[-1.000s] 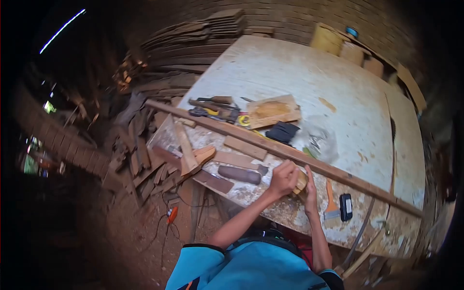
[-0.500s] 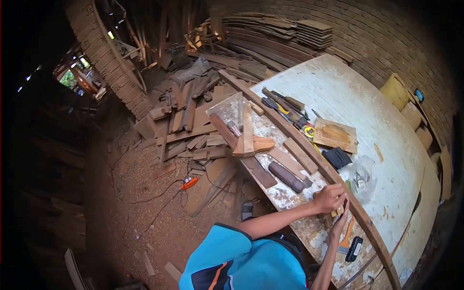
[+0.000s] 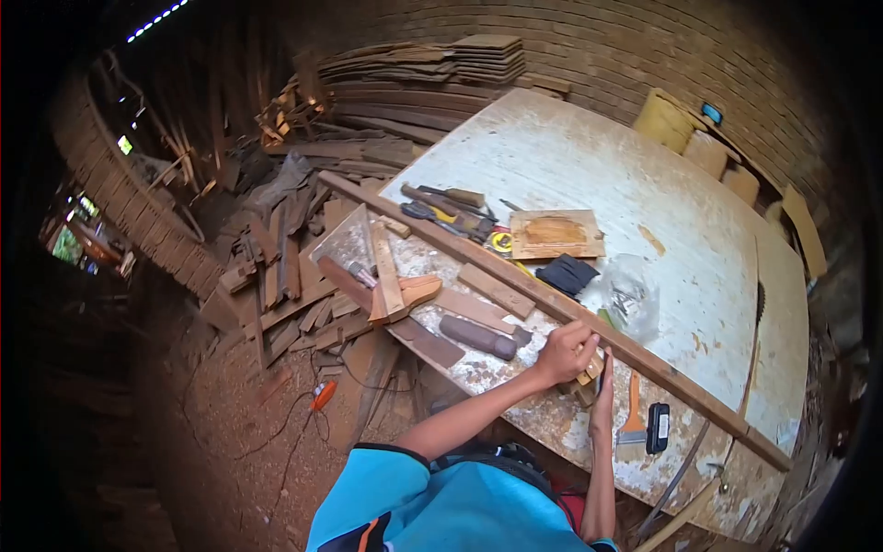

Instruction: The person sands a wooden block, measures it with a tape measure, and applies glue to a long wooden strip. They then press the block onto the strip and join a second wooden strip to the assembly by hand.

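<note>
My left hand [image 3: 564, 355] is closed in a fist over a small light wooden block [image 3: 589, 373], beside the long wooden bar. My right hand [image 3: 602, 407] holds the block from the other side, edge-on to me with its fingers straight and pointing up. A dark narrow shape lies by its fingertips, too small to name. The long wooden bar [image 3: 635, 354] runs diagonally across the table, just beyond both hands. To the right of my right hand lie a scraper with an orange handle [image 3: 634, 402] and a black box-like object [image 3: 658, 428].
On the worktable [image 3: 552, 138] lie a dark wooden cylinder [image 3: 476, 337], a joined wooden piece [image 3: 409, 293], a tape measure [image 3: 499, 241], a square board [image 3: 556, 235], black cloth [image 3: 566, 274] and a plastic bag [image 3: 630, 293]. Offcuts [image 3: 285, 258] and an orange corded item [image 3: 323, 396] cover the floor.
The view has swung right, so the table and bar sit further left and the bar looks flatter. Both hands stay together at the block beside the bar.
</note>
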A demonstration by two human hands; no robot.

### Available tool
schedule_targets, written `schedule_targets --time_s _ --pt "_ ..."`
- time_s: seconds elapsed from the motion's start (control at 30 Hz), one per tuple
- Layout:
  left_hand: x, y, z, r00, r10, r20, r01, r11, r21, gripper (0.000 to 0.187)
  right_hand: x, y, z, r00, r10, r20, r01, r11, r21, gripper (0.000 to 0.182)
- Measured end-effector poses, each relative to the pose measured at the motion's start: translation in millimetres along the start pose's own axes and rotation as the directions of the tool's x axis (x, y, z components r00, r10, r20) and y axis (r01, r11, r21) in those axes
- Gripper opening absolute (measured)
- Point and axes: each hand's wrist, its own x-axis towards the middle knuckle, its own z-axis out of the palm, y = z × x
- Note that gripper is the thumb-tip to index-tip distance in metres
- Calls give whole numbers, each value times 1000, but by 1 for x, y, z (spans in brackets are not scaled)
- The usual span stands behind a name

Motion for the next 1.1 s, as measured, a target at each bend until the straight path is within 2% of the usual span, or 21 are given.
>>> schedule_targets --time_s 0.03,0.1,0.13,0.2,0.23,0.33,0.37,0.47,0.57,0.67,0.7,0.8,0.83,0.97,1.07,1.1 --pt "-2 -2 3 1000 1 0 -1 1000 14 20 -2 -9 -2 999 -49 17 49 999 -15 67" --pt "3 -5 2 1000 -2 -3 2 1000 30 20 -15 -31 5 964 -250 93 259 960 -105 70" --pt "-2 -4 4 1000 -17 6 16 999 34 20 -14 -27 7 963 -250 100 260 959 -112 71" --pt "-5 -3 4 999 -43 19 42 998 52 19 -4 -8 4 997 -58 46 59 997 -39 74" --pt "-2 -4 2 999 -40 13 39 997 69 19 -4 -8 -1 997 16 76 -20 999 50 88" --pt "2 -9 2 1000 12 24 -13 999 42 18 -18 -24 3 959 -247 138 264 957 -119 100" --pt "1 -11 1 1000 9 26 -10 999 38 19 -19 -15 2 962 -238 132 251 963 -94 104" --pt "0 -10 2 999 13 40 -16 998 68 19 -11 -5 1 995 -94 21 93 994 56 83" --pt "4 -9 2 998 -2 59 -1 998 56 20 -22 -31 3 962 -272 32 271 931 -244 65" --pt "-6 -9 1 998 -27 56 25 999 37 20 -15 -16 7 981 -185 -59 168 962 -216 69" --pt "-4 -9 1 998 -30 61 28 999 38 20 -8 -13 10 984 -84 -156 82 996 -22 70" --pt "8 -14 2 999 17 49 -20 998 63 20 -13 -31 3 983 -173 -67 153 961 -232 65" --pt "7 -14 -1 998 22 51 -25 998 55 19 -19 -42 7 953 -304 -2 293 920 -259 63" --pt "0 -6 -8 993 5 114 -13 998 63 17 0 -7 -12 991 -126 -49 115 977 -180 64" --pt "6 -18 0 992 68 102 -72 997 35 16 -11 -37 -7 950 -287 125 312 908 -280 61" --pt "3 -24 -1 993 67 101 -69 997 21 16 -13 -42 -5 950 -281 137 308 915 -261 59"
